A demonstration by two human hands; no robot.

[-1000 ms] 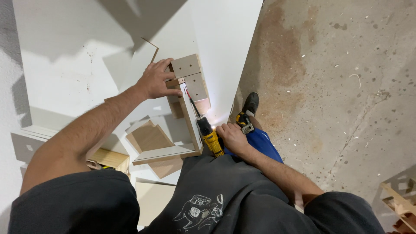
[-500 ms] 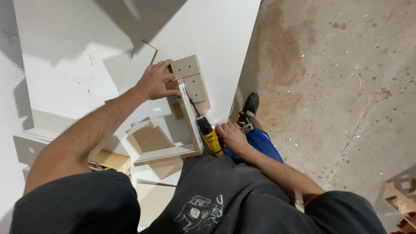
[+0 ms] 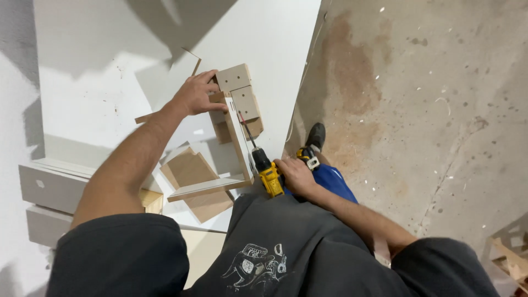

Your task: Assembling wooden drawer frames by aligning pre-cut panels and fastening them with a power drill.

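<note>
My left hand (image 3: 193,94) grips a small beige wooden jig block (image 3: 237,88) with holes, pressing it against the top of an upright white panel (image 3: 237,136). My right hand (image 3: 296,175) holds a yellow and black cordless drill (image 3: 268,171). Its long bit (image 3: 246,131) points up along the panel toward the block. A second white panel (image 3: 206,188) meets the upright one at a corner. Brown wooden pieces (image 3: 190,169) lie under that corner.
A large white board (image 3: 110,66) lies on the floor at the left, with white drawer-like parts (image 3: 52,187) at its near edge. Bare concrete floor (image 3: 418,110) fills the right. My shoe (image 3: 315,136) rests by the board edge. Wooden slats (image 3: 509,258) sit at the bottom right.
Both hands, the block and the drill stay in the same place; only the camera view shifts slightly.
</note>
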